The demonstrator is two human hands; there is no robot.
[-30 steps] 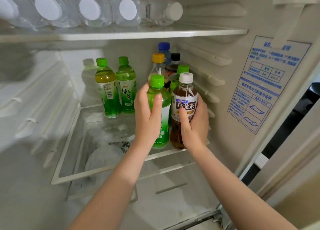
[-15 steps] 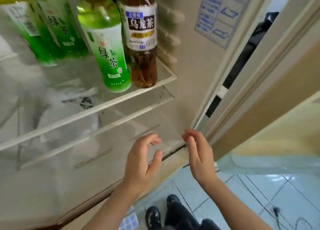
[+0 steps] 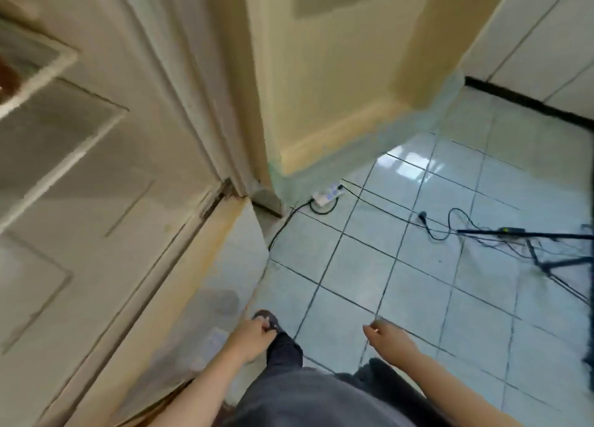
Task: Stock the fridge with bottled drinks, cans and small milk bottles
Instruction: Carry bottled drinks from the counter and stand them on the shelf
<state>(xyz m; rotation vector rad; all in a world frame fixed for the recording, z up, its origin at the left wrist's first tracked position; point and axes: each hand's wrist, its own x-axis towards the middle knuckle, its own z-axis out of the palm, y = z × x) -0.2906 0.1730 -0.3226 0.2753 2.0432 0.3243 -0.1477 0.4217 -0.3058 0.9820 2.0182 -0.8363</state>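
Left hand and right hand hang empty, fingers loosely curled, beside the open fridge. Probably between loads, with more drinks to fetch.

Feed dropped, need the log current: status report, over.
Left hand empty, right hand empty, both over tiled floor. No drinks clearly in view. Loose cables ahead.

Dark grey trousers, a dark, blurred shoe below one leg, bare forearms.

Open fridge, shelf corner upper left
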